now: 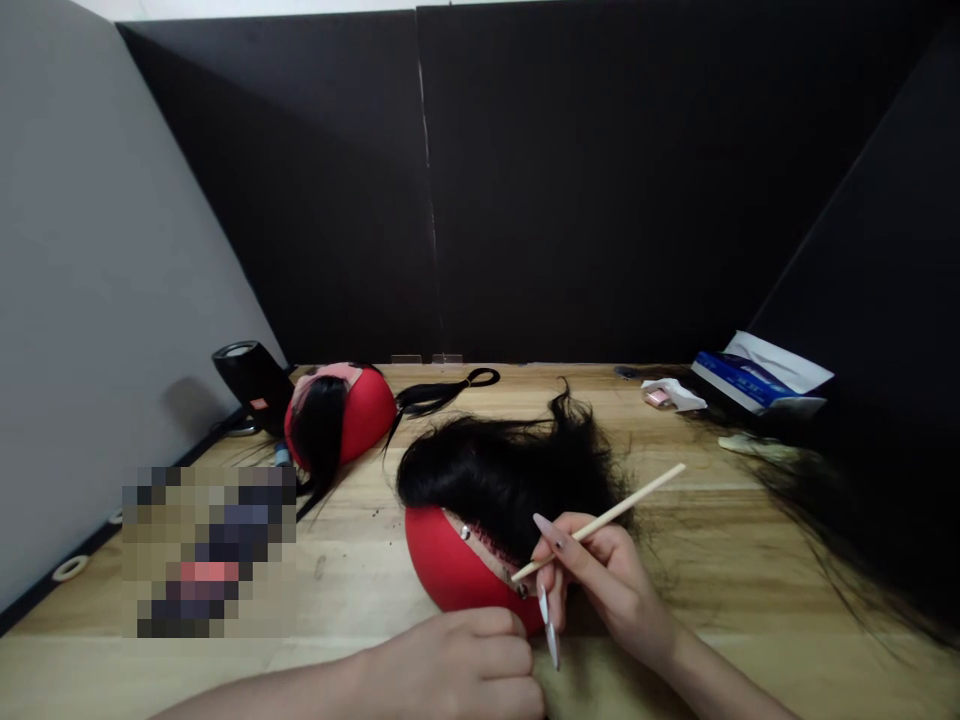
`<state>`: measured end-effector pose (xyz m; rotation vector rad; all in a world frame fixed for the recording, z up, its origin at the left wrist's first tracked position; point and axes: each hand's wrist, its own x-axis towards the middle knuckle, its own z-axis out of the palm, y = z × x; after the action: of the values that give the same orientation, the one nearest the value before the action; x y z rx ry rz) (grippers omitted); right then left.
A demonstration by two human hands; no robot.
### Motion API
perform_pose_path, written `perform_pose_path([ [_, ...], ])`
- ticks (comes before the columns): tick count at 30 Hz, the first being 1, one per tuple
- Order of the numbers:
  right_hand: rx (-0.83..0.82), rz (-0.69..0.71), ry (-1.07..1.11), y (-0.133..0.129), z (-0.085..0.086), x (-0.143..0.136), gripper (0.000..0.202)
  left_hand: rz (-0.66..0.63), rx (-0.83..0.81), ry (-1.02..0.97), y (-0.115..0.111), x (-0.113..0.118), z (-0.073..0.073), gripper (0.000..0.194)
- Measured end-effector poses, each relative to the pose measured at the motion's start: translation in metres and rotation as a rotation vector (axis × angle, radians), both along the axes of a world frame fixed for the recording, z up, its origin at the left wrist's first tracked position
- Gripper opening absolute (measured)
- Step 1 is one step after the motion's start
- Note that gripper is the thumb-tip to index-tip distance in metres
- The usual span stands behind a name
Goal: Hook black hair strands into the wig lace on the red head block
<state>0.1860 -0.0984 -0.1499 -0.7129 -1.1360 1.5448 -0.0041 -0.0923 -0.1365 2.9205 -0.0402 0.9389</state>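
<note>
A red dome-shaped head form (450,565) lies at the lower centre, with a lace strip (487,550) pinned along its edge and long black hair (502,465) spread behind it. My right hand (600,570) pinches a thin pale wooden stick (637,497). The stick's lower left tip is at the lace edge, near a pin. My left hand (469,665) is curled at the form's near edge; its fingertips are hidden, so what it may hold cannot be made out.
A second red form (371,410) with black hair and a black cylindrical speaker (251,385) stand at the back left. A tied hair bundle (442,392) lies nearby. Tape (70,569) sits left. At the right are a blue-white box (750,380), tissue (679,395) and loose dark hair (862,500).
</note>
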Motion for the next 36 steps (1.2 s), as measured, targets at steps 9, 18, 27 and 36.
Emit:
perform_pose_path([
  [9,0.006,-0.028,-0.062,0.001,0.002,0.0,0.036,0.007,-0.04,-0.011,-0.004,0.001,0.0,0.055],
  [18,0.007,-0.015,-0.099,0.0,0.006,0.0,0.038,0.01,-0.058,-0.016,-0.004,0.0,0.003,0.056],
  [27,0.004,-0.021,-0.109,0.0,0.005,0.0,0.04,-0.016,-0.079,-0.006,-0.003,-0.001,0.0,0.054],
  [36,-0.011,-0.022,-0.123,0.0,0.008,0.0,0.041,0.006,-0.073,0.034,-0.002,-0.002,-0.004,0.043],
])
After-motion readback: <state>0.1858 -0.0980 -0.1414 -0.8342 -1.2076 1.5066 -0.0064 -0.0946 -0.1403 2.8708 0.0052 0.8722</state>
